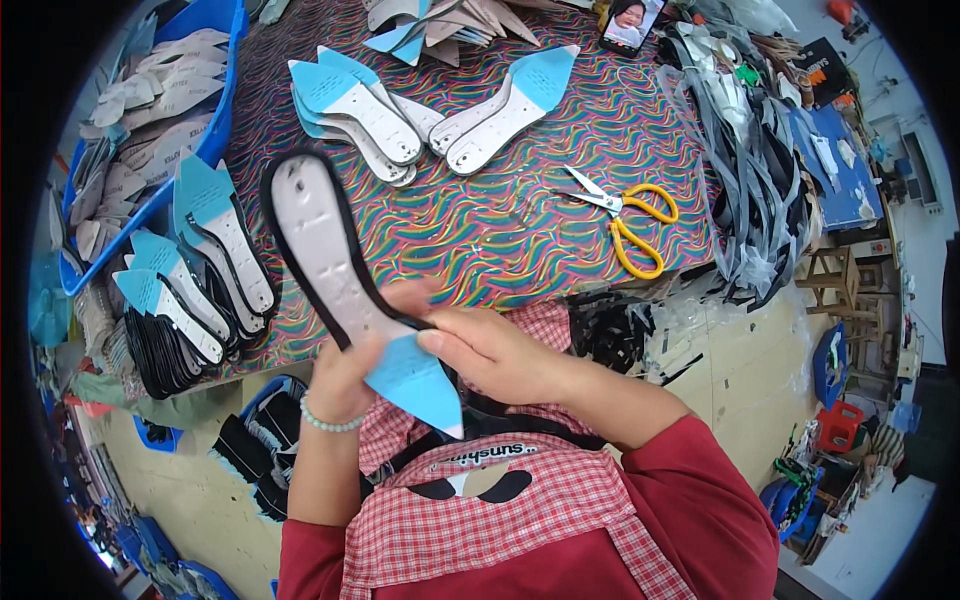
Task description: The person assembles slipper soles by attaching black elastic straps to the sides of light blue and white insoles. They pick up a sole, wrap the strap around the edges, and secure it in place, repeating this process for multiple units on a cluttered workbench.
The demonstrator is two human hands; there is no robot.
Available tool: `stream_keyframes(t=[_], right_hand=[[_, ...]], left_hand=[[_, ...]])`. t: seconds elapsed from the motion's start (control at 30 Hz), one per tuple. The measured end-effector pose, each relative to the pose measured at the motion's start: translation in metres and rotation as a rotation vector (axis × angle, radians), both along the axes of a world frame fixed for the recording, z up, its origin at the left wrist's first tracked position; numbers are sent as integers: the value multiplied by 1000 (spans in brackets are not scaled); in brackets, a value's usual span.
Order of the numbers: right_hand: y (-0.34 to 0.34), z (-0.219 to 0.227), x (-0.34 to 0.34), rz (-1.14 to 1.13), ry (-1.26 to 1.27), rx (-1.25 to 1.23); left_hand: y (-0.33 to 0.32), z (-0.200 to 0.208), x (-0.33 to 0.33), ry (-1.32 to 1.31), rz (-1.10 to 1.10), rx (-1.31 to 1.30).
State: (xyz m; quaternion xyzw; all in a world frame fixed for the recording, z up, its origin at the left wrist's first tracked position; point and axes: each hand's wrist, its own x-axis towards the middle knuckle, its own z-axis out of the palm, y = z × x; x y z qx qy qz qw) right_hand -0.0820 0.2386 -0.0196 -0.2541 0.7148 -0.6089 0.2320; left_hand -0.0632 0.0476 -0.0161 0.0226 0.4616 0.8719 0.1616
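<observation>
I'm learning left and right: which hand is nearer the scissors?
Right. In the picture, the right hand is lower left of the scissors; the left hand, farther left.

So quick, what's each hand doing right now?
Left hand: closed around the shoe insole, a bit blurry.
Right hand: closed on the insole's edge, beside its blue end.

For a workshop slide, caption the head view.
Left hand and right hand hold a black-edged insole; yellow-handled scissors lie on a patterned tablecloth.

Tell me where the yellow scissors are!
In the head view, the yellow-handled scissors lie open on the patterned tabletop, right of centre, left of the grey strips.
</observation>
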Motion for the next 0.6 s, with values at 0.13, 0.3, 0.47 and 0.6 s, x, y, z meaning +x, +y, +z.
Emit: stream_keyframes(t=[0.13,0.3,0.47,0.6], right_hand=[[0,-8,30,-181,-89,-77],[75,-18,10,-12,-79,133],[178,-29,-49,-658,670,808],[201,-30,-50,-542,312,922]], left_hand=[[5,-16,-4,-104,-97,-209],[-8,-8,-7,-272,-262,-142],[12,-16,-7,-282,-80,-21],[6,-13,-21,-308,35,117]])
